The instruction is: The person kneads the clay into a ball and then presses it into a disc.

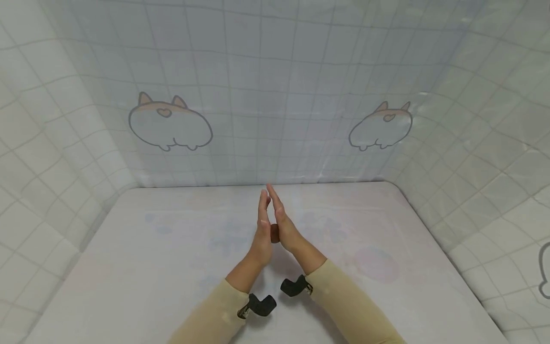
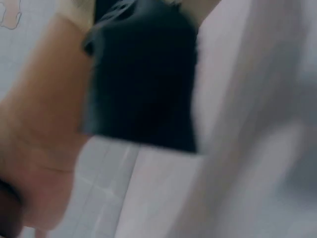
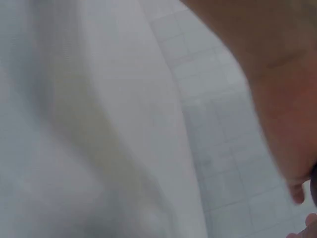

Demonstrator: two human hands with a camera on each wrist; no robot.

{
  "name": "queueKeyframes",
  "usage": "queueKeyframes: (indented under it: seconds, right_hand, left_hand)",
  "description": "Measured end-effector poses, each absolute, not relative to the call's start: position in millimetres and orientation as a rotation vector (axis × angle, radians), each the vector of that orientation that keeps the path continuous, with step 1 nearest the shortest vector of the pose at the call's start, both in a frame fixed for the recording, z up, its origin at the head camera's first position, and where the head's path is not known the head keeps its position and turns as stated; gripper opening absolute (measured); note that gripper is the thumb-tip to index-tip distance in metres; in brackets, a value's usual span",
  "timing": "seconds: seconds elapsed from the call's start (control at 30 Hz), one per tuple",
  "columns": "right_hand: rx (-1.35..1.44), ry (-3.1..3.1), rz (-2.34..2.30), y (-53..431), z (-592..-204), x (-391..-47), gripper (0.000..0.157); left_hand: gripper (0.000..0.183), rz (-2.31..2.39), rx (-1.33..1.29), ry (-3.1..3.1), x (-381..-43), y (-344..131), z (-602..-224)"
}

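Observation:
A small brown cylinder-like piece (image 1: 275,233) is held between the two palms, near their heels. My left hand (image 1: 262,239) stands upright with straight fingers, its palm against the left side of the piece. Leaning in from the other side, my right hand (image 1: 285,228) has straight fingers as well, and the fingertips of both hands come close together at the top. The left wrist view shows only the dark edge of the brown piece (image 2: 9,213) beside the palm heel. At the right wrist view's border, a sliver of it appears.
Below the hands spreads a pale table (image 1: 142,267) with faint coloured patches. Grid-patterned white sheeting (image 1: 275,95) with cartoon animal drawings rises behind it and along both sides. Black wrist-camera mounts (image 1: 263,306) stick out inward from both beige sleeves.

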State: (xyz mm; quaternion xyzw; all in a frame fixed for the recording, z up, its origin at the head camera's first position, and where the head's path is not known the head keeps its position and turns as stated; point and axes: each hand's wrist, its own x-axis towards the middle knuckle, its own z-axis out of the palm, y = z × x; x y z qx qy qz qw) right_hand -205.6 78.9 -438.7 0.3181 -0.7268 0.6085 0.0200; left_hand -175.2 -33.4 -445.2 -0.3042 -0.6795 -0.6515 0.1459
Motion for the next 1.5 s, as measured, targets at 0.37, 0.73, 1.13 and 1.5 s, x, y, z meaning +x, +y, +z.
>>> queueKeyframes:
  seconds: [0.37,0.73,1.13,1.5]
  right_hand:
    - [1.184,-2.096,1.956,72.4,-454.8,-187.3,0.089]
    - [1.225,-2.028,1.895,71.6,-445.7,-169.7,0.088]
    - [1.001,-2.117,1.643,78.0,-434.4,-167.5,0.092]
    - [0.790,-2.253,1.769,86.0,-434.8,-184.3,0.093]
  left_hand:
    - [0.099,-1.720,-0.767,-1.953,-193.9,-44.9,-428.2]
    - [0.101,-1.873,-0.782,-2.022,-200.1,-48.8,-439.8]
    - [0.089,-2.154,-0.823,-2.187,-176.1,-39.3,-455.9]
    - [0.088,-2.079,-0.979,-2.050,-164.6,-33.3,-460.1]
